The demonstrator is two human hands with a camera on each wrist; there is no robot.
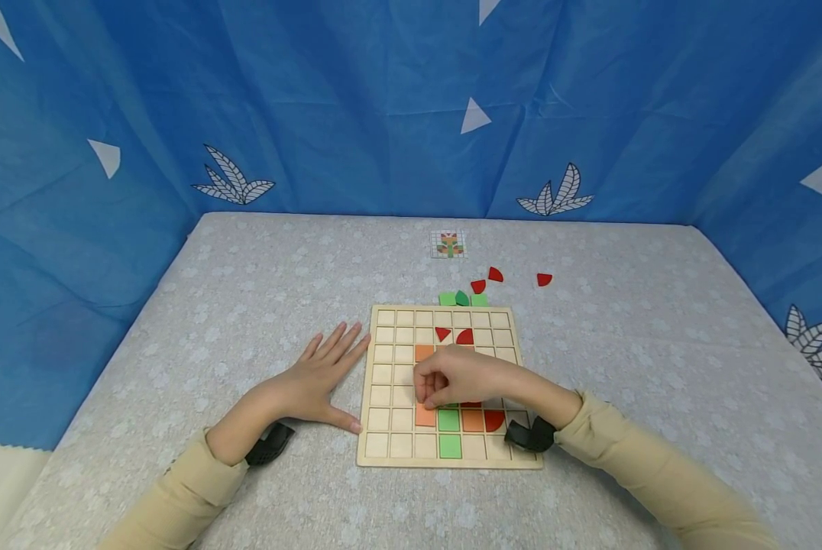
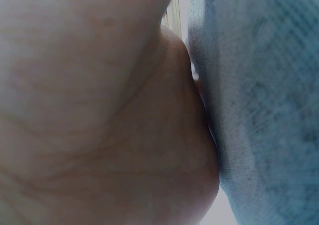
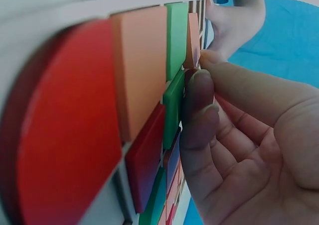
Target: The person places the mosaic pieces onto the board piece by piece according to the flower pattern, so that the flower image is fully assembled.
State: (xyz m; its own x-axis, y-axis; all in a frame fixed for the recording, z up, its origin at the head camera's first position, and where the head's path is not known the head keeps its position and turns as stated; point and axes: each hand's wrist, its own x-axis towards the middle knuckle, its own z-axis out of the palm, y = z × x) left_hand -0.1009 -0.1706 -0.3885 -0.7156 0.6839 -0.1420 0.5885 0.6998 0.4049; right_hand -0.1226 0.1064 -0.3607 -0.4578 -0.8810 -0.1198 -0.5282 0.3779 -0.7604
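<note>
My left hand [image 1: 315, 382] lies spread on the tablecloth, thumb tip and fingertips right at the left edge of the wooden grid board [image 1: 381, 443]. Above the board's middle, my right hand [image 1: 459, 376] has its fingers curled in. Its thumb and index fingertips close on a dark red piece [image 3: 189, 74], mostly hidden by them, just beside an orange square tile [image 3: 193, 41]. Green square tiles [image 1: 448, 420], another orange tile [image 1: 473, 420] and a red quarter-circle piece [image 1: 494, 420] sit in nearby cells. The left wrist view holds mostly palm [image 2: 99, 110].
Two red pieces [image 1: 464, 336] lie on the board's upper part. Beyond its far edge are light green squares [image 1: 479, 300], a dark green leaf-shaped piece [image 1: 462, 298] and loose red pieces [image 1: 496, 274]. A small pattern card [image 1: 448, 244] lies farther back, before a blue curtain [image 1: 383, 114].
</note>
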